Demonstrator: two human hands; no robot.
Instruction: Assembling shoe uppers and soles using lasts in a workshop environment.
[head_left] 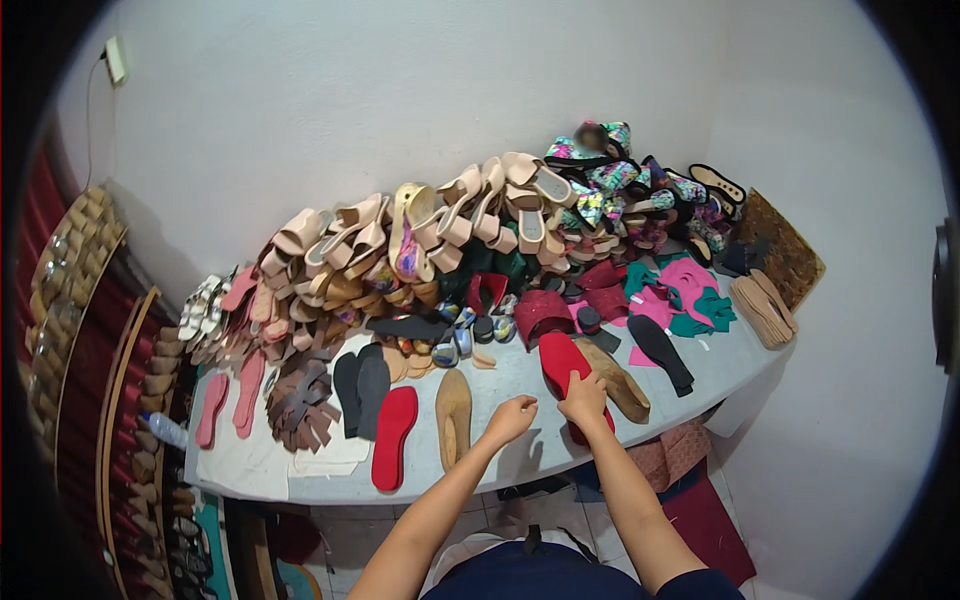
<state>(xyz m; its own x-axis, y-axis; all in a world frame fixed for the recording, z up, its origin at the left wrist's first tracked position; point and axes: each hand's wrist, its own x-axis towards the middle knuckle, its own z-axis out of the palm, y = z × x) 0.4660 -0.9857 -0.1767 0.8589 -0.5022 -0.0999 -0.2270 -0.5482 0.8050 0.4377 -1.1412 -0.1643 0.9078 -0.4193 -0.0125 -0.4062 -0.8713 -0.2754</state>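
My right hand point(583, 398) grips a red shoe insole point(562, 358), its thumb side lying across the middle of the sole. Just right of that insole, partly covered by it, lies a brown wooden shoe last point(628, 398). My left hand point(513, 418) hovers above the table with its fingers curled together; what they hold, if anything, I cannot make out. Left of it a second tan shoe last point(454, 412) lies lengthwise. Farther left, near the front edge, rests another red insole point(394, 440).
Heaped beige slide sandals point(460, 200) and patterned sandals point(600, 195) fill the back of the grey table point(345, 486). Along the front are pink insoles point(248, 395), dark insoles point(368, 385), brown straps point(302, 400), a black sole point(660, 352), green and pink cutouts point(690, 285) and stacked tan soles point(764, 310).
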